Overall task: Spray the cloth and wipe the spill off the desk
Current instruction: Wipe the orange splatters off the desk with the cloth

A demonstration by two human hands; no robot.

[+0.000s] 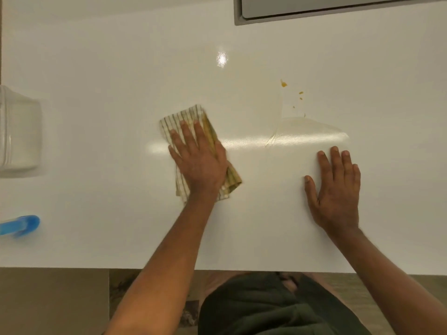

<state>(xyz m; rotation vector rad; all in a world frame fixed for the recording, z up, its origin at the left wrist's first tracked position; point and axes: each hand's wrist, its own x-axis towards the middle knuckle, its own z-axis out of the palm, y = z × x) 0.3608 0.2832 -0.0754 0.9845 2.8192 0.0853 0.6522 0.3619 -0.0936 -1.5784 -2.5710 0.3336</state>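
A folded cloth [186, 118] with green and yellow stripes lies flat on the white desk [121, 81]. My left hand [199, 160] presses down on it, palm flat and fingers spread, covering its middle. To the right, orange spill spots [283, 83] and a thin wet smear [307, 130] mark the desk. My right hand [335, 187] rests flat on the desk just below the smear, holding nothing. A blue spray bottle [20, 224] lies at the left edge of view, partly cut off.
A clear plastic container [18, 131] stands at the far left. A grey framed panel [338, 8] runs along the top right. The desk's near edge crosses the bottom of view, with my lap and the floor below it.
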